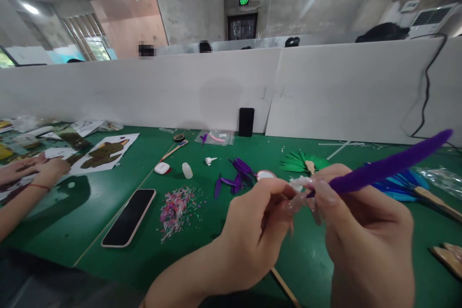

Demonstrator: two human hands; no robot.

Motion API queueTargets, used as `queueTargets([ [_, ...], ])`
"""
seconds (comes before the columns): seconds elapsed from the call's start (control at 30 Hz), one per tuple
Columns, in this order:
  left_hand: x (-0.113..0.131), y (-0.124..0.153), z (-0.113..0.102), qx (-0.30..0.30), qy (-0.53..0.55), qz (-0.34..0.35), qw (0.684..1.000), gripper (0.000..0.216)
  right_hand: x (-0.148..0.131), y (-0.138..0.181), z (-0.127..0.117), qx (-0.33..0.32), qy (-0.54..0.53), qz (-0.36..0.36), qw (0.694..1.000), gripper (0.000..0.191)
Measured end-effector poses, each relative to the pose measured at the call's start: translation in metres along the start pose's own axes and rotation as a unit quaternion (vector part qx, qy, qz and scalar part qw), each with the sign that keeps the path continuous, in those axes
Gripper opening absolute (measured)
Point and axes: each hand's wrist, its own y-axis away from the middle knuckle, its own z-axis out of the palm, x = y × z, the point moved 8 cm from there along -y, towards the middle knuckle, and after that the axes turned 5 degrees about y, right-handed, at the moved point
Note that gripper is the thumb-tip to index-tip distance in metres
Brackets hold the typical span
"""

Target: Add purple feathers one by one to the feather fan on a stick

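The left hand [249,236] and the right hand [371,231] are both bare, with slim fingers, and the left forearm [184,274] is bare down to the near edge. The right thumbnail [327,193] is long, smooth and glossy; the left fingernails [297,201] also seem long and shiny, though blur softens them.

Scattered bits [177,208] lie on the table [122,173] — phone [129,218] left, bottle [187,171] behind, petal pieces [218,186] right.

Place: we're in a craft workshop
Our worktop [133,164]: green, strewn with beads [176,209] and purple petal-shaped pieces [236,184]
Wall [187,9]: bare concrete, lit exit sign [244,2]
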Motion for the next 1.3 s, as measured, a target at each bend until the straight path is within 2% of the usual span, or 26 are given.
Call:
queueTargets([
  [0.17, -0.003, -0.004, 0.001, -0.024, 0.016, -0.011, 1.0, 0.006, 0.002, 0.003, -0.009, 0.068, 0.012, 0.009, 0.998, 0.015],
  [0.33, 0.001, -0.007, -0.002, -0.002, 0.002, 0.003, 1.0, 0.007, -0.008, 0.007, -0.008, 0.104, 0.051, -0.013, 0.993, 0.014],
  [0.43, 0.005, -0.007, -0.003, 0.012, -0.021, 0.028, 0.999, 0.006, -0.01, 0.008, -0.007, 0.108, 0.064, -0.011, 0.992, 0.018],
  [0.63, 0.005, -0.004, -0.005, 0.03, -0.06, 0.056, 0.996, 0.009, -0.011, 0.01, -0.004, 0.097, 0.088, -0.019, 0.991, 0.014],
  [0.83, -0.005, 0.001, -0.006, 0.033, -0.029, 0.02, 0.999, 0.012, -0.014, 0.012, -0.002, 0.105, 0.106, -0.051, 0.987, 0.005],
  [1.07, -0.019, 0.007, -0.004, 0.06, 0.021, -0.027, 0.998, 0.017, -0.016, 0.015, 0.0, 0.08, 0.134, -0.091, 0.983, 0.011],
  [1.3, -0.013, 0.004, -0.004, 0.048, 0.014, -0.014, 0.999, 0.014, -0.02, 0.016, 0.001, 0.102, 0.132, -0.095, 0.981, 0.013],
])
